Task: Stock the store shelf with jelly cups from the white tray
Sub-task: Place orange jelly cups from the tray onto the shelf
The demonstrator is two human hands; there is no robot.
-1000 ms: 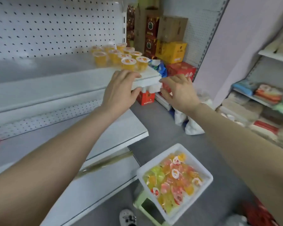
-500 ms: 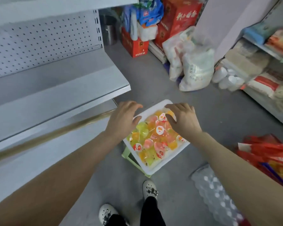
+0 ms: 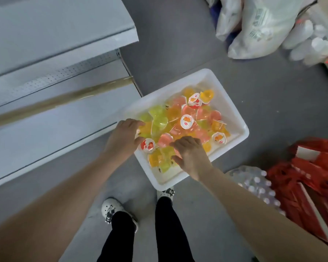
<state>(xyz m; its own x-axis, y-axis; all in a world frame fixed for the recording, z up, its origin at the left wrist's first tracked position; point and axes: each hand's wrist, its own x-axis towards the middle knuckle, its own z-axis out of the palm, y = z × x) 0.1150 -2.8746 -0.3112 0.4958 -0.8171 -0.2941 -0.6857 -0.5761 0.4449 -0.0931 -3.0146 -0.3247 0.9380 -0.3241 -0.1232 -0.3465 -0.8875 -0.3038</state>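
The left hand [image 3: 124, 138] curls over jelly cups [image 3: 186, 121] at the white tray [image 3: 235, 114]'s left edge, the right hand [image 3: 189, 156] near its front edge. Whether either grips one, I cannot tell.

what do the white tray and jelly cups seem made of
White tray: likely moulded plastic, smooth with a slight sheen and rounded rim. Jelly cups: probably thin clear plastic, as coloured jelly shows through; printed lids look like film.

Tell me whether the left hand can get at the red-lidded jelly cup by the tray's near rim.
Probably yes: the left hand is beside the red-lidded jelly cup, which lies uncovered on top; the right hand is clear of it.
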